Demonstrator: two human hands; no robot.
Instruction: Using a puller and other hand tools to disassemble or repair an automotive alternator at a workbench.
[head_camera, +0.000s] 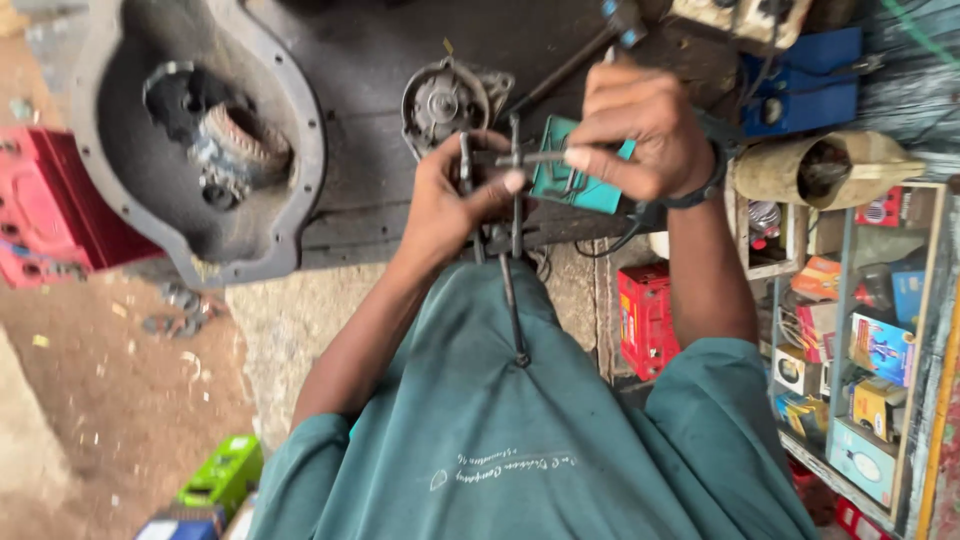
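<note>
The left hand (450, 200) is closed around a metal puller (510, 190), fingers wrapped on one of its upright arms, thumb pressed near the crossbar; the right hand (640, 130) is closed too, pinching the crossbar's other end from above, with a dark band at the wrist; the puller hangs between both hands, its long screw (512, 310) running down over the green shirt (520, 440); just behind the hands lies a small round grey housing (445, 100) on the dark tabletop (360, 60); a teal box (585, 185) shows under the right hand, partly hidden; to the left, well apart, rests a large grey bell housing (200, 130) with a gear inside; a red crate (45, 210) sits beside it; a red box (645, 315) stands below the tabletop edge; at the right, shelves (850, 350) hold coloured cartons; a blue box (800, 80) lies above them.
</note>
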